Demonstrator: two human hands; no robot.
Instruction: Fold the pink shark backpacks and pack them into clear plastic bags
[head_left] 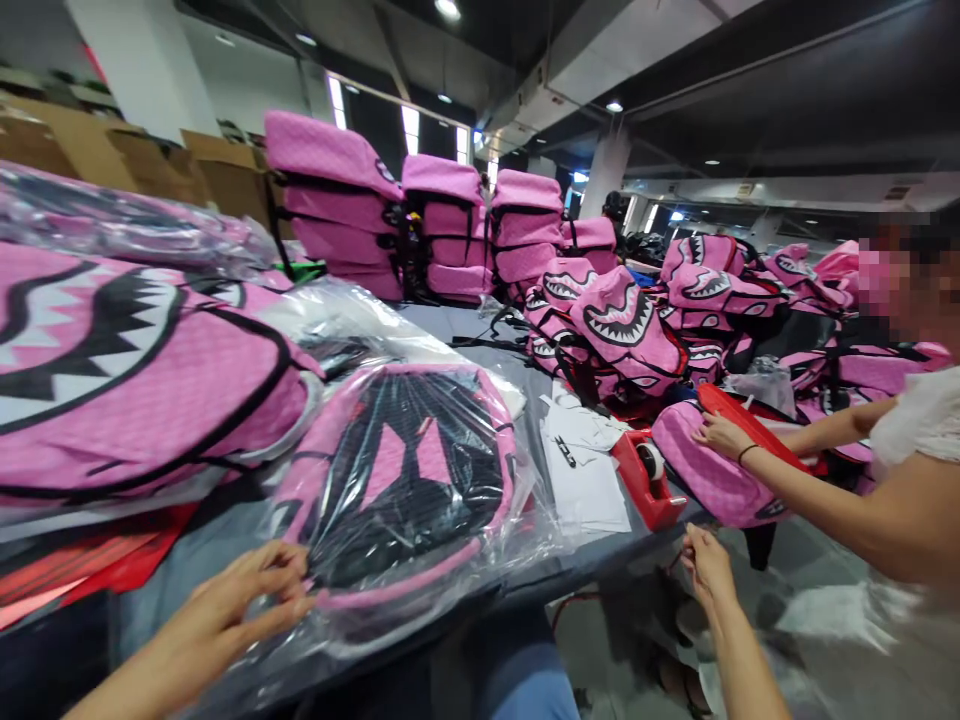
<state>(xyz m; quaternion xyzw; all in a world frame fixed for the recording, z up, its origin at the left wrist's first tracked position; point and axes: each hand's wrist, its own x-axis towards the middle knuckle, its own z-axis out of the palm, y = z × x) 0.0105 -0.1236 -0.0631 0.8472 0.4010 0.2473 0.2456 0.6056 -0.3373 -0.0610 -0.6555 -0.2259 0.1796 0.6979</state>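
Note:
A pink and black backpack (495,490) lies back panel up inside a clear plastic bag (536,530) at the table's front edge. My left hand (240,605) is at the bag's near left corner, fingers bent and pinching the plastic. My right hand (706,565) hangs in the air just past the table edge, thumb and fingers pressed together; whatever they hold is too small to make out. Close above it stands a red tape dispenser (651,485) with a roll in it. White paper sheets (589,480) lie between the dispenser and the bagged backpack.
Large pink shark-mouth backpacks (150,370) are piled at the left. Tall stacks of pink backpacks (330,220) stand at the back, with a loose heap (619,320) right of centre. At the right, a co-worker's hands (724,437) are on a pink backpack with red lining (697,460).

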